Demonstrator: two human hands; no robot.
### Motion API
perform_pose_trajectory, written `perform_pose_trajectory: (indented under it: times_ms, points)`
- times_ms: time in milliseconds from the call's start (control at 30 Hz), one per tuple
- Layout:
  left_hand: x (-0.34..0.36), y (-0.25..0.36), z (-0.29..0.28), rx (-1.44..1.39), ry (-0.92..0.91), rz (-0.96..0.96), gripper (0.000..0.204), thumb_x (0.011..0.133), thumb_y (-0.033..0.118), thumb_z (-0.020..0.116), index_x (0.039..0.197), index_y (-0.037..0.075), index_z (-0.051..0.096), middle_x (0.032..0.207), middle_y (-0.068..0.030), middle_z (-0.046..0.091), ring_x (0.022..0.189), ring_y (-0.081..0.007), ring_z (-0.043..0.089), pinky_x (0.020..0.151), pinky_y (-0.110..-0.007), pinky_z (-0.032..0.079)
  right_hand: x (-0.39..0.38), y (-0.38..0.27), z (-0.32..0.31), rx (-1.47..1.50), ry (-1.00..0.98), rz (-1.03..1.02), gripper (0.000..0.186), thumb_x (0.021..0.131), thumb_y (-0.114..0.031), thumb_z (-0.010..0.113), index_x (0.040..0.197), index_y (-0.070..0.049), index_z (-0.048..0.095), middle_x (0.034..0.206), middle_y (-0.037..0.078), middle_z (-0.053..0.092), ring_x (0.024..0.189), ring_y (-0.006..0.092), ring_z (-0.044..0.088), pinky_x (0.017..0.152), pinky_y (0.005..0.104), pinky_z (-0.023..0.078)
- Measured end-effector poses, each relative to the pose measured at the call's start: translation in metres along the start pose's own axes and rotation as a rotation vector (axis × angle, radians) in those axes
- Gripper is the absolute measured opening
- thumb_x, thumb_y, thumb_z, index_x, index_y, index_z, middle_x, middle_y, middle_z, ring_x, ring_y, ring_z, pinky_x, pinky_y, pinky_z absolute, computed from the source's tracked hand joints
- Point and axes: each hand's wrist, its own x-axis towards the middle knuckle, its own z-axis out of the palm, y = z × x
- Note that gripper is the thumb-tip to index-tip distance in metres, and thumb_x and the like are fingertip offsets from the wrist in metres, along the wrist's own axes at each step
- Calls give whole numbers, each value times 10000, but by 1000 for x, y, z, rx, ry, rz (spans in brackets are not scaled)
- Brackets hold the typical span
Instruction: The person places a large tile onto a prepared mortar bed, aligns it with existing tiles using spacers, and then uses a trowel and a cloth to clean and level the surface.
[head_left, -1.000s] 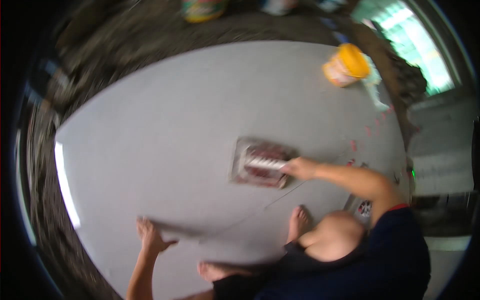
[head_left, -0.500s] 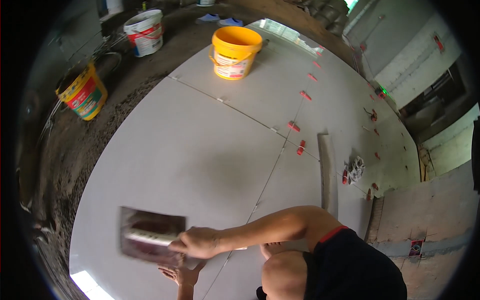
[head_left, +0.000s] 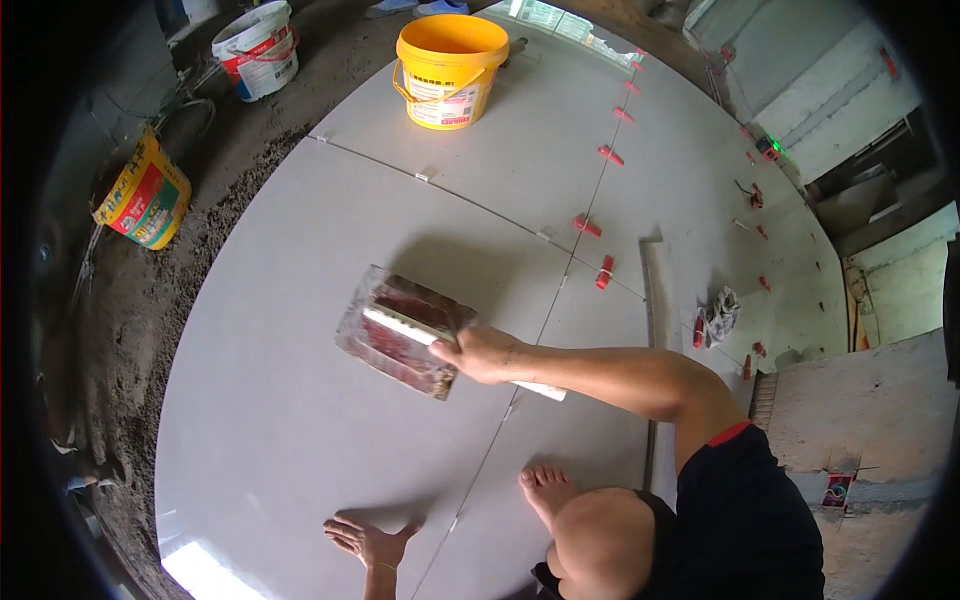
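My right hand (head_left: 482, 355) grips a rectangular hand float (head_left: 400, 365) by its pale handle. The float's plate is brown-red and smeared with grey, and it is over the large grey floor tile (head_left: 290, 330). A pale strip, seemingly the handle's end, sticks out beyond my wrist. My left hand (head_left: 372, 545) is near the lower edge of the view, its fingers spread against the same tile. Whether the float touches the tile or hovers over it, I cannot tell.
A yellow bucket (head_left: 450, 75) stands on a far tile. Red wedges (head_left: 605, 272) and small white clips (head_left: 422, 177) line the joints. At the right lie a long grey bar (head_left: 658, 300) and a crumpled bag (head_left: 720, 315). More buckets (head_left: 150, 195) stand on the rough ground at left.
My right hand has carried the float away from my left hand, up and to the right in the view. The left hand stays low, fingers spread. The view has shifted slightly.
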Motion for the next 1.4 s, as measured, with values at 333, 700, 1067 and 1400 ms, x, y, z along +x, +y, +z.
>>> perform_pose_trajectory:
  times_ms: [333,700,1067,1400]
  points:
    - [0,-2,3,-1,-31,-38,1535,440,707,760,1351,-135,-145,1412,-365,-168,1347,-436,-181,1097,-511,-49,-49,0,0,69,515,-450,414,917,-426,478,819,-29,546,542,128,558,486,318,570,498,431,458]
    - [0,-11,17,6,85,50,1485,470,659,778,1383,-86,-124,1438,-332,-143,1351,-431,-179,1094,-525,-46,-65,-7,-53,78,391,-202,528,950,-463,367,796,2,567,596,164,578,536,347,583,556,436,469]
    - [0,20,12,15,69,72,1537,428,708,764,1342,-167,-109,1416,-377,-121,1337,-462,-177,1090,-536,-56,15,60,-25,-19,143,173,685,943,-524,304,718,57,588,625,232,587,603,362,598,637,460,478]
    - [49,-6,25,-79,345,339,1447,530,656,751,1365,-74,-179,1395,-390,-177,1306,-526,-182,1062,-590,-53,-13,-177,-68,117,66,-741,453,919,-429,496,697,-34,515,515,136,557,469,313,584,477,420,460]
